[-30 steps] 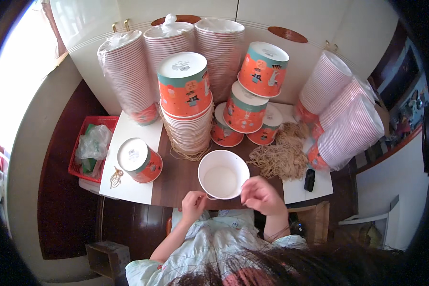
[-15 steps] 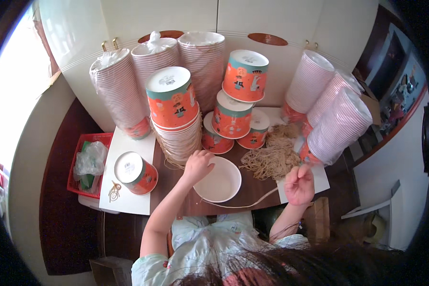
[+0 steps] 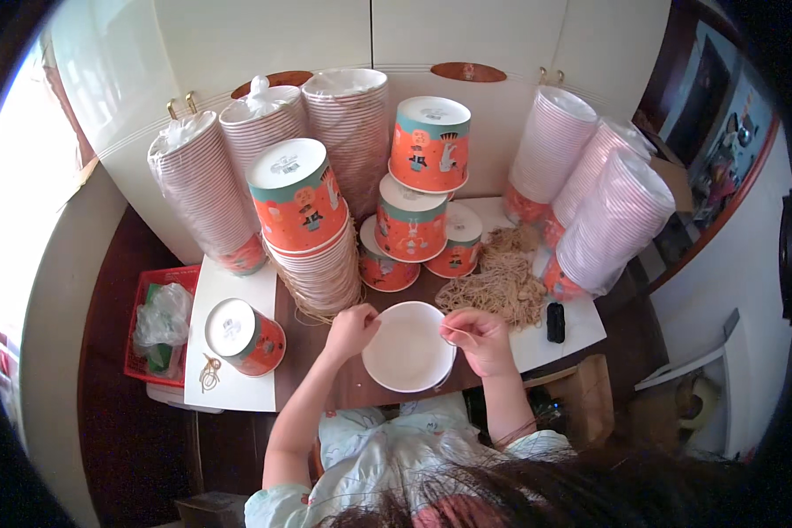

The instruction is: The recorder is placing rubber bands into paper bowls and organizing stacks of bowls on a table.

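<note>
Though its underside is hidden, the round white paper lid (image 3: 408, 345) sits near centre, left hand (image 3: 350, 329) and right hand (image 3: 480, 338) pinching opposite rims, a thin rubber band (image 3: 453, 330) barely discernible, tan pile (image 3: 497, 280) beyond.

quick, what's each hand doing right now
Left hand: closed on the rim of the white paper bowl.
Right hand: pinching a thin rubber band at the bowl's rim.
</note>
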{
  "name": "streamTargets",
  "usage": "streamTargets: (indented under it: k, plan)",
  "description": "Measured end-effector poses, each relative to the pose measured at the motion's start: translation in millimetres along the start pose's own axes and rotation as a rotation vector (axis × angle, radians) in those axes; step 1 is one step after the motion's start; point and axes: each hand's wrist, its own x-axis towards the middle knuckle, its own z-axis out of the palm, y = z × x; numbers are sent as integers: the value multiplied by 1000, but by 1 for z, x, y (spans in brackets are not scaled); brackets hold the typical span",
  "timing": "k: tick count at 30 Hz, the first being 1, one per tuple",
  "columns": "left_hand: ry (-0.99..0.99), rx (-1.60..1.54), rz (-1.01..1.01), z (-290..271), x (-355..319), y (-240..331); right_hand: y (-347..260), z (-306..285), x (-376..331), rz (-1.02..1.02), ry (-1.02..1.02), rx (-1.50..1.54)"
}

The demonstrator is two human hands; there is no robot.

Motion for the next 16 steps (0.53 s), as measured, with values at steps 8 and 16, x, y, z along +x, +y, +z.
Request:
streamTargets:
  k: [8, 16]
  plan:
    - [178, -297, -298, 16, -73, 10, 39, 10, 7, 136, -39, 53]
    - [303, -389, -335, 42, -96, -1, 59, 6, 7, 378, -495, -182]
